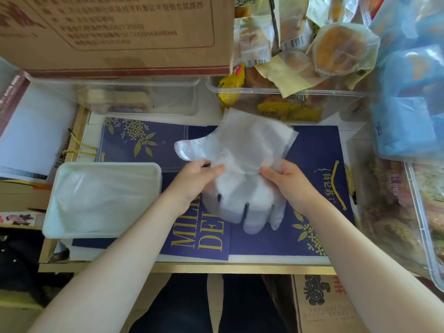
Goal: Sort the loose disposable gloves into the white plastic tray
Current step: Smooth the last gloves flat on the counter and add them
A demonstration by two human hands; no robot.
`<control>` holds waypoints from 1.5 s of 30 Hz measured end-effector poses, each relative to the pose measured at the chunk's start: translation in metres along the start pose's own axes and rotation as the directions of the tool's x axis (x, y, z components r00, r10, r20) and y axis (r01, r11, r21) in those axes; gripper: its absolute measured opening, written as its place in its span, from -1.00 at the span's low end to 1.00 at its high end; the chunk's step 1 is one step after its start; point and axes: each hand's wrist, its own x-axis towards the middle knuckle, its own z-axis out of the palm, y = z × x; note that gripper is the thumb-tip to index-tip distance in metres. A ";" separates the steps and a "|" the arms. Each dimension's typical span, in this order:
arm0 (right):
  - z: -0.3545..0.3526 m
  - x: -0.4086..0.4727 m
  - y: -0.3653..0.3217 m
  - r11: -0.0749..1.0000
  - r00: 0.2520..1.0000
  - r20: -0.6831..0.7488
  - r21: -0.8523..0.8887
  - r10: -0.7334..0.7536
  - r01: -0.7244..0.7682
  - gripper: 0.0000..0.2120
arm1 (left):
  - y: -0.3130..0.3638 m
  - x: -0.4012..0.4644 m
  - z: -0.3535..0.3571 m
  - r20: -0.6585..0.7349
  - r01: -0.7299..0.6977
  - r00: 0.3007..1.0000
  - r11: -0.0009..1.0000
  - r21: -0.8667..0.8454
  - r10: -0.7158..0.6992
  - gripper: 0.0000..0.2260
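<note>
Both hands sit mid-frame over flat navy paper gift bags w/ gold leaf print and gold rope handles (319,186), working one bunch of thin translucent disposable plastic gloves (242,164).

Left hand (194,181): fingers curled, thumb and fingertips pinching the glove bunch at its left edge, roughly at the middle of the stack. Narrow grip, nothing else in it.

Right hand (288,183): same kind of pinch on the right edge of the bunch, thumb on top, fingers tucked under the plastic. Also narrow.

Glove bunch lies between the 2 hands. Cuff ends fan up and away toward the clear bins; one glove thumb sticks out to the left above the left hand. Finger ends hang toward the person and rest on the navy bags.

White rectangular plastic tray (153,169) sits just left of the left forearm, partly on the navy bags. It already has a flattish layer of clear gloves (101,200) inside.

Beyond: a brown printed cardboard box (115,32) resting on a clear plastic bin (144,97); next to it a 2nd clear bin heaped w/ wrapped pastries (341,49). Blue plastic packets (408,111) at right edge.
</note>
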 end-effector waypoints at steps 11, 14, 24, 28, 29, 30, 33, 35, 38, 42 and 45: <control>-0.007 -0.013 -0.019 0.894 0.984 0.155 0.447 -0.089 0.010 -0.87 | 0.008 -0.004 0.011 -0.111 -0.194 0.979 0.942 -0.274 0.169 -0.82; -0.009 -0.018 -0.022 0.965 0.965 0.224 0.251 -0.134 0.076 -0.82 | 0.019 -0.013 0.010 -0.135 -0.061 0.991 0.953 -0.296 0.022 -0.75; -0.022 -0.027 -0.021 0.971 0.949 0.259 -0.109 -0.180 0.214 -0.60 | 0.011 -0.020 -0.001 -0.133 0.000 0.989 0.914 -0.405 -0.059 -0.36; -0.017 -0.028 -0.018 0.937 0.963 0.245 -0.297 -0.110 0.183 -0.87 | 0.010 -0.021 0.004 -0.351 -0.109 0.928 0.992 0.067 0.125 -0.92; -0.014 -0.027 -0.018 0.937 0.969 0.220 -0.301 -0.111 0.176 -0.93 | 0.010 -0.021 0.004 -0.344 -0.131 0.924 0.984 0.120 0.165 -0.90; -0.012 -0.025 -0.018 0.949 0.974 0.200 -0.271 -0.105 0.158 -0.88 | 0.012 -0.022 0.004 -0.319 -0.161 0.925 0.973 0.165 0.207 -0.87; 0.001 -0.019 -0.026 0.953 0.966 0.240 -0.259 -0.093 0.156 -0.67 | 0.020 -0.030 0.007 -0.169 -0.234 0.945 0.939 0.251 0.281 -0.83; 0.014 -0.016 -0.031 0.912 0.952 0.276 -0.344 -0.129 0.224 -0.83 | 0.021 -0.032 0.008 -0.094 -0.265 0.950 0.930 0.256 0.297 -0.83; 0.030 -0.013 -0.032 0.835 0.959 0.228 -0.484 -0.168 0.261 -0.72 | 0.016 -0.028 0.006 -0.220 -0.255 0.917 0.913 0.319 0.333 -0.62; 0.041 -0.012 -0.032 0.805 0.970 0.087 -0.544 -0.228 0.238 -0.66 | 0.008 -0.035 -0.003 -0.389 -0.301 0.730 0.774 0.557 0.563 -0.30; 0.051 -0.014 -0.033 0.790 0.970 0.074 -0.567 -0.233 0.233 -0.70 | 0.004 -0.041 -0.001 -0.116 -0.407 0.790 0.656 0.636 0.602 -0.51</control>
